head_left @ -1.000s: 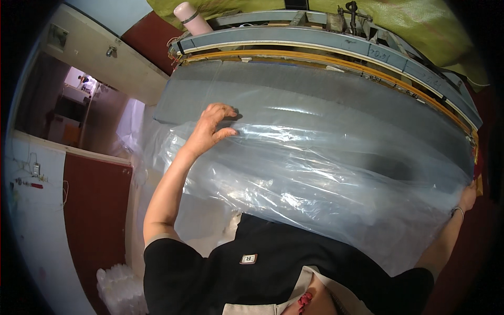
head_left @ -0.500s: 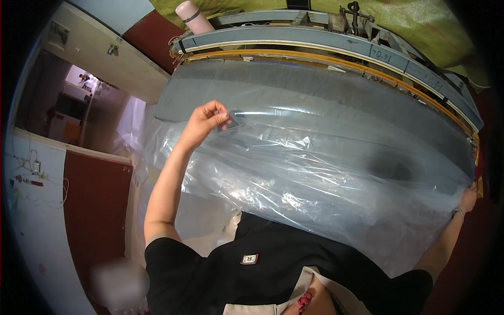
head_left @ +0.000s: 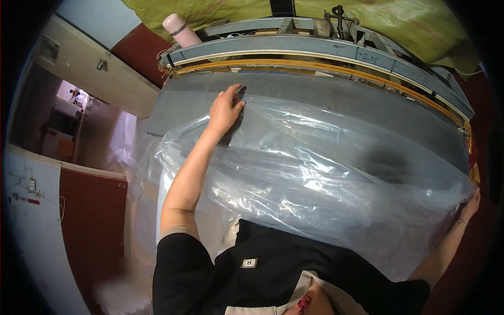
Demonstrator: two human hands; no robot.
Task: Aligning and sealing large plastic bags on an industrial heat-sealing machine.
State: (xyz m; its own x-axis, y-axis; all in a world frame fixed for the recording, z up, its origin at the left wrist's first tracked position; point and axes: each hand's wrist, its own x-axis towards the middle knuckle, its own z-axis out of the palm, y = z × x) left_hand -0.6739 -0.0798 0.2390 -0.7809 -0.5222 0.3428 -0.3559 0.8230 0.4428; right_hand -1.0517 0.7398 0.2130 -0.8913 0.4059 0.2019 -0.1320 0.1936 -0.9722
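A wide sheet of clear plastic film (head_left: 294, 152) lies wrinkled and shiny over a grey machine bed (head_left: 184, 97). My left hand (head_left: 227, 109) is over the bed at the film's far edge, left of the middle. Its index finger reaches forward and the thumb stands apart, with nothing plainly between them. At the far right, my right hand (head_left: 471, 206) is closed at the film's right edge, where folds draw in toward it. Some of its fingers are hidden. The film's near side hangs down in front of my black shirt.
Behind the bed runs a blue-grey metal frame (head_left: 294, 44) with an orange strip (head_left: 294, 64). A pink bottle (head_left: 181, 30) leans by its left end, and a dark metal clamp (head_left: 338, 23) stands on it. More pale plastic (head_left: 123, 139) hangs near the doorway at left.
My left hand has moved forward and right, and its fingers have opened from a pinch on the film. The film's edge there now lies farther across the bed. My right hand stays at the right edge.
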